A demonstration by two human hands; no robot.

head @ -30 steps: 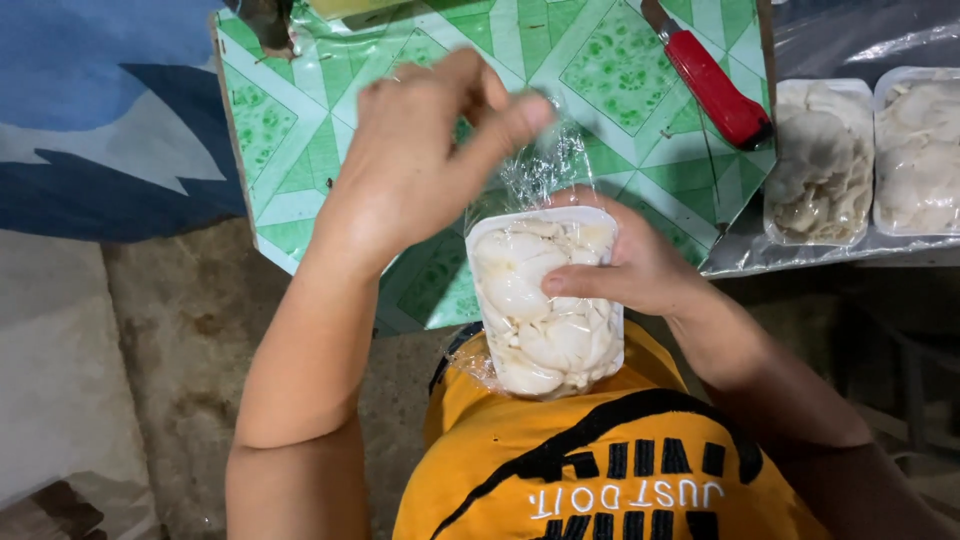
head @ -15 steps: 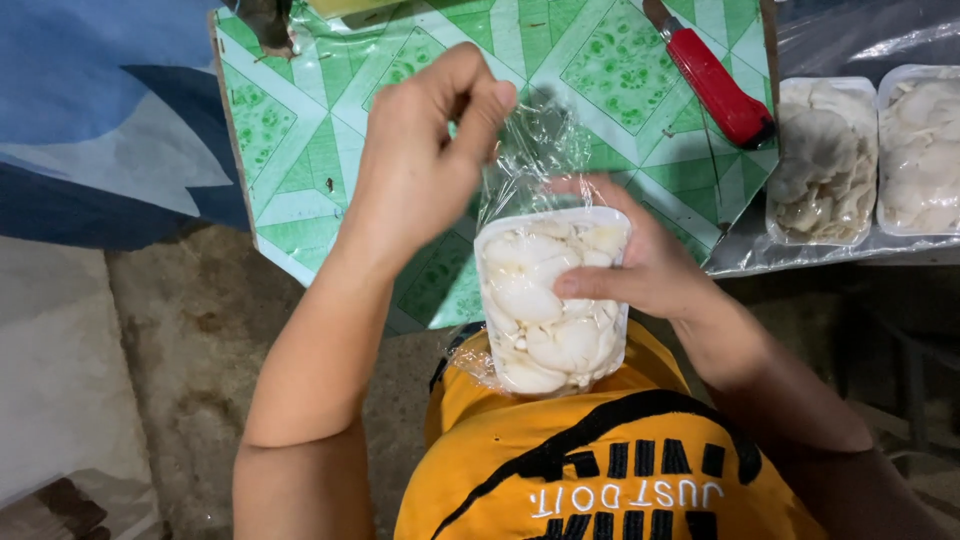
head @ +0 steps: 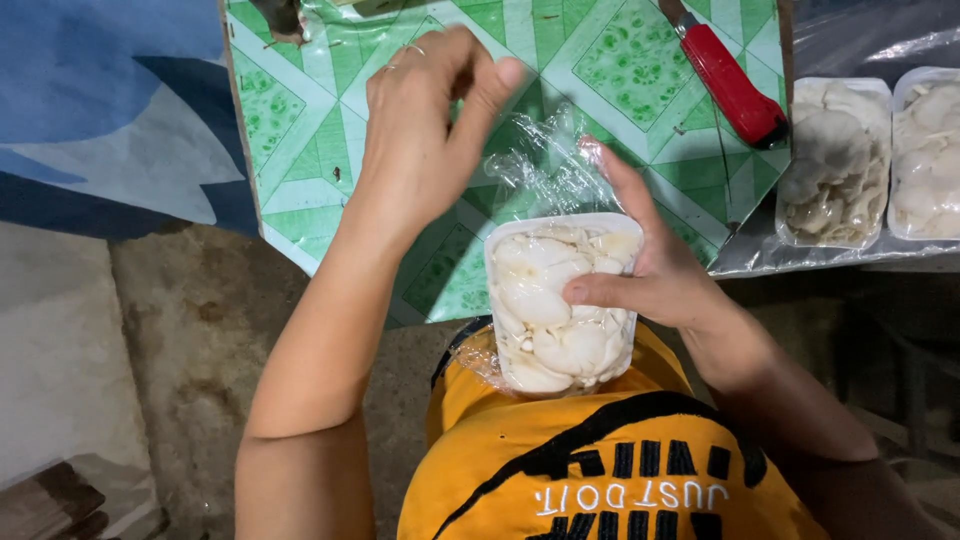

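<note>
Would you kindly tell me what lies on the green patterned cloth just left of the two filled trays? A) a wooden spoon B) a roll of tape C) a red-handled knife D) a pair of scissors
C: a red-handled knife lies slantwise on the green patterned cloth, just left of the two filled trays.

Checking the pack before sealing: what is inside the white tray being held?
The white tray holds pale mushroom pieces. The right hand and thumb cover some; the bottom layer is hidden.

A red-handled knife lies on the green patterned worktop. Two filled white trays sit side by side at its right edge.
</note>
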